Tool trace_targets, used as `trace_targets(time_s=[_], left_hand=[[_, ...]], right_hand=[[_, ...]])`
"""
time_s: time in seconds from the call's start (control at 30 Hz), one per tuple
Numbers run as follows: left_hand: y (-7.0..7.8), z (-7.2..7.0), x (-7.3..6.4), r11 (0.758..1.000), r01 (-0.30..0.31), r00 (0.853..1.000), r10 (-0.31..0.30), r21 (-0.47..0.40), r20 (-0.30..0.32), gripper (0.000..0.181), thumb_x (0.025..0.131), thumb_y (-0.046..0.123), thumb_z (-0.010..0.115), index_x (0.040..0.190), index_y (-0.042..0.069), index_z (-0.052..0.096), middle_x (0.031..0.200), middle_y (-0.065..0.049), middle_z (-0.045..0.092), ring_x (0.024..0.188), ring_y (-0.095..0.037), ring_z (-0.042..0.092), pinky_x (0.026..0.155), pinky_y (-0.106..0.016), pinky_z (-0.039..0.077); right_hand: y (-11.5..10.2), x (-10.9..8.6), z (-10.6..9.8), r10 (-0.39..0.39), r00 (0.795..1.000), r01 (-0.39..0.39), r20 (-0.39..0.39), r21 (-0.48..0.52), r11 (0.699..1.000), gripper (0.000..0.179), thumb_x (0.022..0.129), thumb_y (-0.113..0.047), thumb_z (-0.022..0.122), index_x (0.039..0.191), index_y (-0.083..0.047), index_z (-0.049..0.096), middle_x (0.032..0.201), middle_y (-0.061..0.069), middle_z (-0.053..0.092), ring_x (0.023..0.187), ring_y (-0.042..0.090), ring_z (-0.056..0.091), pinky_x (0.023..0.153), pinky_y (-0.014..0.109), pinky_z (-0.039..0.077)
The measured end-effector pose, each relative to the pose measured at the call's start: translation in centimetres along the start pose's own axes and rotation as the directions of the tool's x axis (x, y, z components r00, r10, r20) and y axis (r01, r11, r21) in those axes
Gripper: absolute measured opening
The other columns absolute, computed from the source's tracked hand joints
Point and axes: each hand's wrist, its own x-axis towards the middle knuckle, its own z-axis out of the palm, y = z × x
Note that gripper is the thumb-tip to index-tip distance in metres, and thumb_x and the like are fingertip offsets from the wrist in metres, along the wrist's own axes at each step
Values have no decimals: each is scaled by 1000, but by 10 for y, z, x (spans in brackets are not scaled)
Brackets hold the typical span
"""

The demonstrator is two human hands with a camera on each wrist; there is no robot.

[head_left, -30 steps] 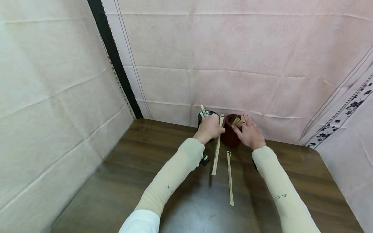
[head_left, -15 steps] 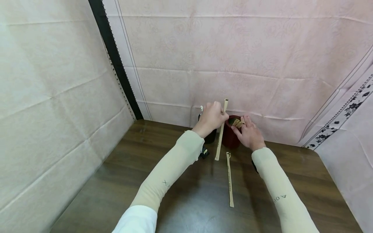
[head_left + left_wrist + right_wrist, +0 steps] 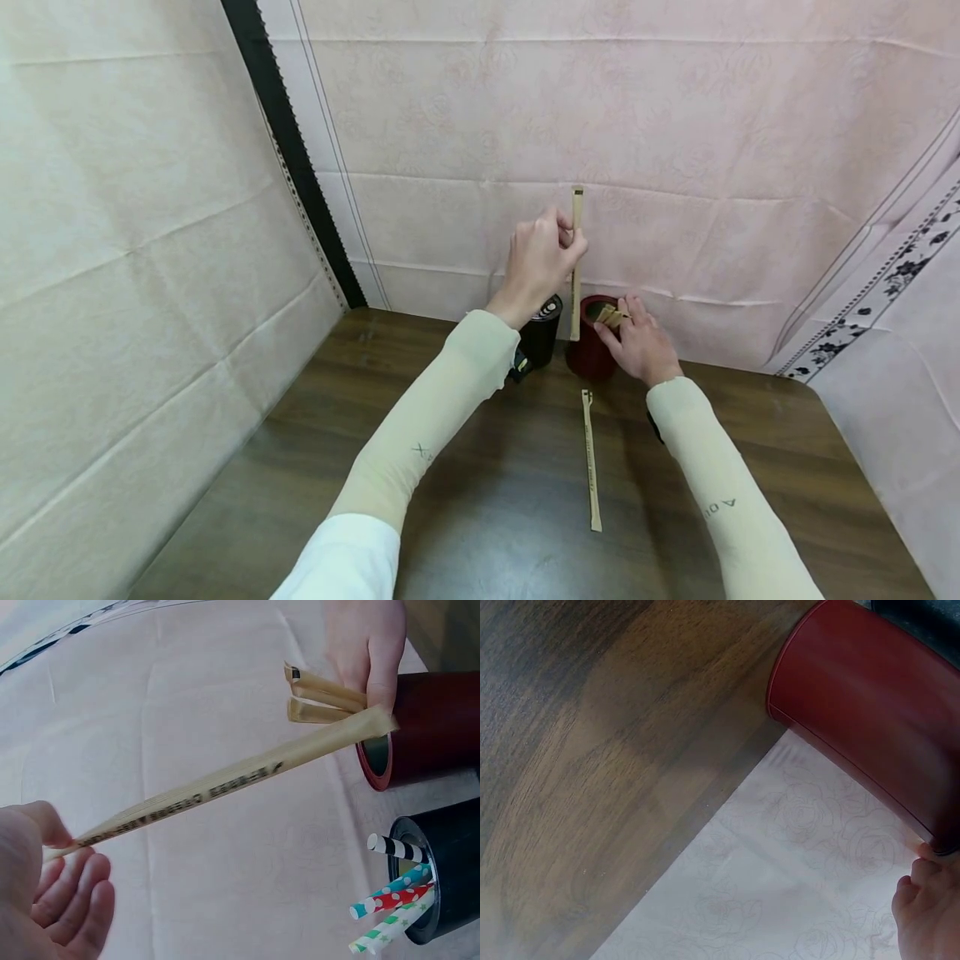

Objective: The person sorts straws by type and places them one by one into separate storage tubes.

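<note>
My left hand pinches a tan paper-wrapped straw near its upper end; it hangs upright above the table, its lower end just left of the red cup. My right hand grips the red cup's rim from the right, the thumb at the opening. Several wrapped straws stick out of that cup beside the thumb. Left of it is a black cup, partly behind my left wrist, with striped and dotted paper straws. A second wrapped straw lies on the table.
The brown wooden table backs onto a pale cloth wall close behind both cups. Another cloth side wall stands at the left.
My left hand has risen from beside the black cup, lifting the wrapped straw upward and turning it more upright. The right hand has stayed at the red cup.
</note>
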Motion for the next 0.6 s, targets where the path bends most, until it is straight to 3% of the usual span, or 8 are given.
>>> trace_targets(time_s=[0.23,0.4,0.6], left_hand=[[-3,16,3,996,-85,991,80,-41,-105,8,99,14,67,100,6,68,88,-4,78,77,-11,74,68,-15,56],[-10,34,-2,997,-69,993,67,-19,-95,11,102,18,65,101,8,68,90,-3,79,80,-12,75,71,-19,58],[-18,62,-10,998,-66,995,67,10,-68,10,103,18,65,102,9,69,93,-2,79,84,-10,75,73,-19,58]], right_hand=[[1,0,-1,-7,1000,7,-11,-16,1000,90,112,-62,25,164,11,19,172,31,17,160,47,21,131,59,22],[-2,-2,-2,-19,999,19,-26,-1,1000,88,112,-60,28,163,12,22,171,31,19,158,48,24,129,61,25],[1,-1,0,-11,1000,11,-13,13,1000,92,111,-64,25,163,12,19,174,31,13,163,47,13,132,60,19]])
